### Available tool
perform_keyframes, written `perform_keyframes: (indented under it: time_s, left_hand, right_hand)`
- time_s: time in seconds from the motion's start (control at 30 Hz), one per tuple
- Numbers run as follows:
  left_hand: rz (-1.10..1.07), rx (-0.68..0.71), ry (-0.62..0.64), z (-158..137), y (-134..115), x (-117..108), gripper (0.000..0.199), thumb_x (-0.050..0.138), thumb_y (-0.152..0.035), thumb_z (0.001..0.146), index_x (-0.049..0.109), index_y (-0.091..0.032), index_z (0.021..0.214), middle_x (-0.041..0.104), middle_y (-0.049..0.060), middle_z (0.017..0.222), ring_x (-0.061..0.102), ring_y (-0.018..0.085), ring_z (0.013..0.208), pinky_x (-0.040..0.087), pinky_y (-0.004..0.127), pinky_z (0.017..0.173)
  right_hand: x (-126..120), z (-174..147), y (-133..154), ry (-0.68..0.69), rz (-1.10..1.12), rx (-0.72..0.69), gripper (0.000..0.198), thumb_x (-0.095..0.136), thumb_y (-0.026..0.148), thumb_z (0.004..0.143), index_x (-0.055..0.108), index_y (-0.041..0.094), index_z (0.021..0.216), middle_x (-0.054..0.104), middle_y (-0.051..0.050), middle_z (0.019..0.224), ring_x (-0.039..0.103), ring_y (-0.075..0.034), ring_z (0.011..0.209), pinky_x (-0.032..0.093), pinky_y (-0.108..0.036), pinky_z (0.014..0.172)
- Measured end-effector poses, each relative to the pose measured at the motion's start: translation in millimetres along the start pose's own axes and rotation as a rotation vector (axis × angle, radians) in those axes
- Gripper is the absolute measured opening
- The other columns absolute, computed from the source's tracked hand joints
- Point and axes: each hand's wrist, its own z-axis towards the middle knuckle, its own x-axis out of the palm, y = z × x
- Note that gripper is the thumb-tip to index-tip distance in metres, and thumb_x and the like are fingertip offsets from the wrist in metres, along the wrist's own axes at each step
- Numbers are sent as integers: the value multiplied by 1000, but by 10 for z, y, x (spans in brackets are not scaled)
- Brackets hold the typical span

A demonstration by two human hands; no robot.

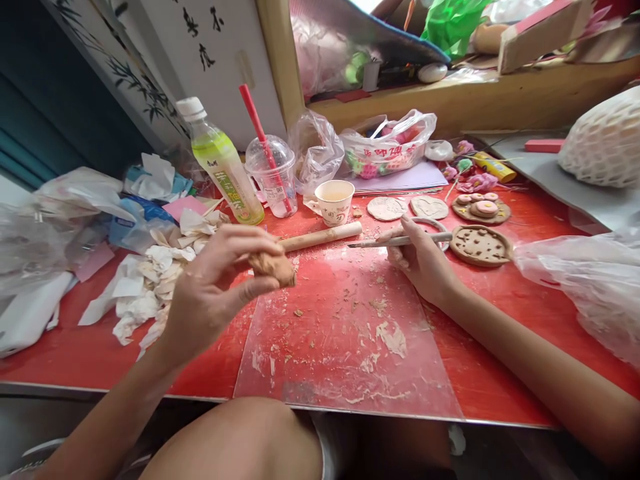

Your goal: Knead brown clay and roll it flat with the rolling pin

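My left hand point(215, 280) is closed round a lump of brown clay point(275, 268), held above the red table between thumb and fingers. My right hand point(423, 260) grips a thin knife-like tool point(367, 244), its pointed end turned left toward the clay. A pale wooden rolling pin point(330, 235) lies on the table behind the clay. Below both hands is a clear plastic sheet point(340, 360) strewn with clay scraps point(393, 339). Beside my right hand lie a round clay piece with dark dots point(483, 245) and a ring-shaped thing point(433, 225), partly hidden by the hand.
A paper cup point(335, 203), a plastic cup with a red straw point(274, 177) and a green drink bottle point(223, 170) stand at the back. Crumpled tissues point(157, 280) are heaped on the left. Plastic bags point(585, 280) lie on the right. Flat clay discs point(387, 209) rest behind.
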Motion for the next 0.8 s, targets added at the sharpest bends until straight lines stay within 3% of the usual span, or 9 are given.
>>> perform_keyframes:
  time_s: [0.07,0.17,0.3,0.37,0.43,0.53,0.6,0.7,0.8]
  left_hand:
    - [-61,0,-37,63,41,153,22,57,-27,86,59,-23,107,62,3,99,60,16,94,53,29,81]
    - [121,-37,346,20,227,358,17,51,-27,89,61,-20,102,67,3,98,62,17,95,51,35,87]
    - [334,40,557,63,366,325,30,46,-39,91,60,-21,110,58,5,124,44,24,125,34,47,106]
    - [330,39,553,210,301,260,38,37,-43,93,55,-21,119,51,6,132,39,23,129,32,46,108]
    - [335,53,452,377,206,278,44,24,-42,96,47,-20,127,49,6,134,35,20,132,30,44,109]
    - [431,171,351,511,156,517,47,20,-44,96,36,-23,135,35,3,144,13,20,140,15,45,115]
    - [483,262,468,494,202,739,54,27,-49,94,23,-23,141,21,3,151,2,23,141,7,49,115]
    - [484,280,608,428,284,940,62,29,-49,93,14,-16,144,16,8,152,0,24,141,5,49,115]
    - [458,247,486,472,315,836,58,25,-48,95,20,-15,142,18,10,151,6,24,141,12,46,114]
  right_hand:
    - [-10,7,-6,7,8,1,48,45,62,81,63,19,69,35,4,44,24,-8,41,15,-28,43]
    - [-18,10,-7,11,23,-7,47,45,60,82,63,19,69,35,4,44,24,-8,41,15,-28,44]
    - [-13,8,-2,15,-15,-8,49,43,63,81,61,20,67,34,4,44,24,-9,41,15,-29,44]
    - [-9,9,-3,18,-30,-9,48,44,63,80,61,20,67,33,4,44,24,-9,40,16,-29,43]
    - [-8,10,-3,15,-28,-9,48,44,64,80,61,20,67,33,5,44,24,-8,40,16,-29,43]
    - [-16,12,10,13,20,6,50,43,65,80,62,20,68,34,5,44,24,-8,40,17,-28,42]
    - [-27,15,31,4,80,11,51,43,65,80,62,20,69,34,5,45,24,-8,40,18,-27,41]
    - [-53,11,74,-20,116,-10,49,43,64,80,62,20,68,34,4,46,26,-8,40,19,-26,40]
    - [-87,-17,132,-46,6,-104,43,43,58,83,62,22,69,34,4,46,28,-9,41,23,-27,42]
